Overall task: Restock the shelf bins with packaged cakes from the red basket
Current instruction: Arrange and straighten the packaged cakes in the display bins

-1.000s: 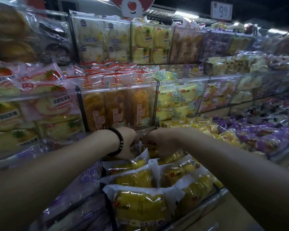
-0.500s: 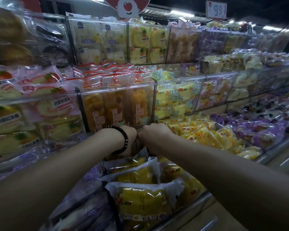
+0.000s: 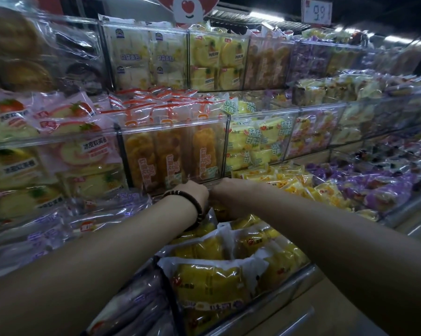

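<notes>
The left hand (image 3: 195,193) and right hand (image 3: 226,191) meet beyond the yellow cake packets (image 3: 204,281); their fingers are hidden, so I cannot tell the grip.

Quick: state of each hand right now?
Left hand: cannot tell, fingers hidden behind the hand's back.
Right hand: cannot tell, fingers hidden too.

I read this as a shop, packaged-bakery aisle. Tiered clear shelf bins (image 3: 173,151) run the whole wall, each stuffed with one kind of packaged cakes (image 3: 204,59). A price card (image 3: 316,11) reading 9.9 sits up top, with a red heart mascot sign (image 3: 187,8) further left. Purple packs (image 3: 379,187) are heaped in the bottom row.
</notes>
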